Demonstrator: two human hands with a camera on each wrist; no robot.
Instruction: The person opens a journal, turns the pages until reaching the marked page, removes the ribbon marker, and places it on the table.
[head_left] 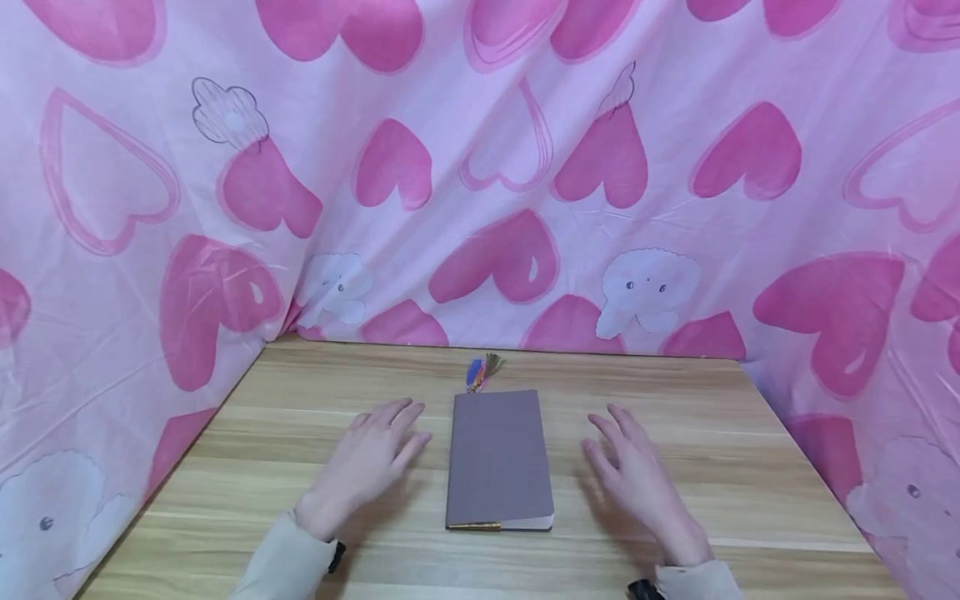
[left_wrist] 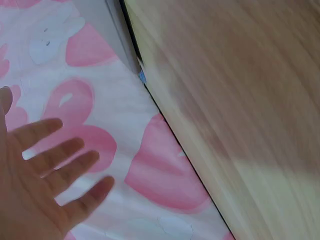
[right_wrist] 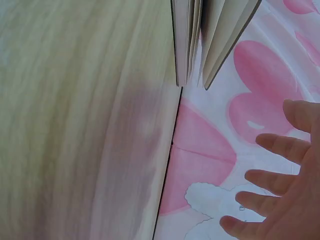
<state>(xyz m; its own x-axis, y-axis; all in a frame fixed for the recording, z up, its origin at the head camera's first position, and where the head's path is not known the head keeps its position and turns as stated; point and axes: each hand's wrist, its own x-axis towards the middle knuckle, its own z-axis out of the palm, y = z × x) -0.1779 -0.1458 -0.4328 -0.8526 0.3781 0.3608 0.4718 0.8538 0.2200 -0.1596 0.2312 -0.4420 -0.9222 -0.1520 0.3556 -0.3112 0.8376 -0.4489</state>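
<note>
A mauve notebook [head_left: 501,458] lies on the wooden table with its cover down over the pages. A gold strip [head_left: 474,527] shows along its lower edge, and a blue, pink and olive tassel [head_left: 480,372] sticks out past its top. To the left of it my left hand [head_left: 367,458] hovers with loosely spread fingers, holding nothing. My right hand [head_left: 633,475] is held likewise on the other side, apart from the notebook. In the right wrist view the notebook's pages [right_wrist: 192,45] appear at the top, slightly fanned, while the left wrist view shows only my hand [left_wrist: 40,185] beside the table.
The wood-grain table [head_left: 360,533] carries the shadows of both hands. Pink cloth [head_left: 480,208] printed with hearts and white animals hangs behind the table's back edge and along both sides. Dark bands [head_left: 337,557] sit at the wrists, by pale sleeves [head_left: 285,558].
</note>
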